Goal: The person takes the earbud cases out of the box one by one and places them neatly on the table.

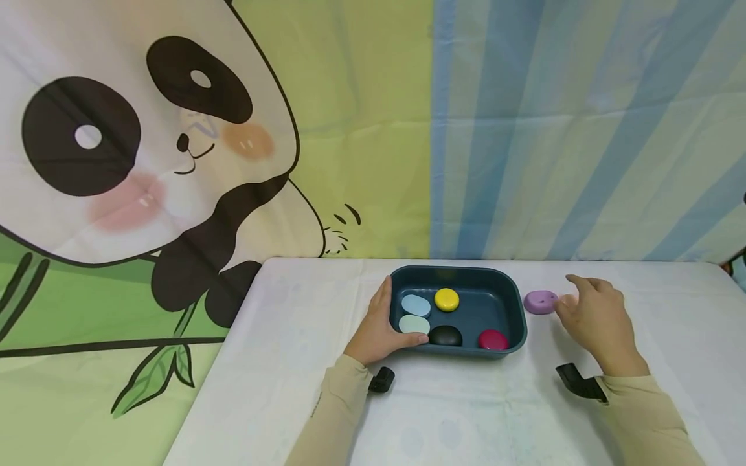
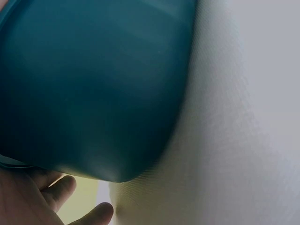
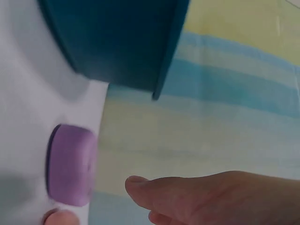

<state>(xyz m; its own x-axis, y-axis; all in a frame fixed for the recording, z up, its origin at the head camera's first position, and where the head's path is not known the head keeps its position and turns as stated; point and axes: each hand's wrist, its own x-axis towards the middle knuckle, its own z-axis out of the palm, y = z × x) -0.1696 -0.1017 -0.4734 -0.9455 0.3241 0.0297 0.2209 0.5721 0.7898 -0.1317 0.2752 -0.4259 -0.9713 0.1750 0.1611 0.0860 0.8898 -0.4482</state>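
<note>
The left hand [image 1: 375,330] gripped the blue tray [image 1: 486,301] by its left end; the right hand [image 1: 600,323], fingers wide, hung beside the purple piece [image 1: 541,302]

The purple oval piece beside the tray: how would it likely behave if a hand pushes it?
The purple oval piece would probably slide rather than roll, as it lies low and wide on the white tabletop. Its smooth-looking sides might be slightly slippery. It looks stiff, showing no sag or crease.
</note>
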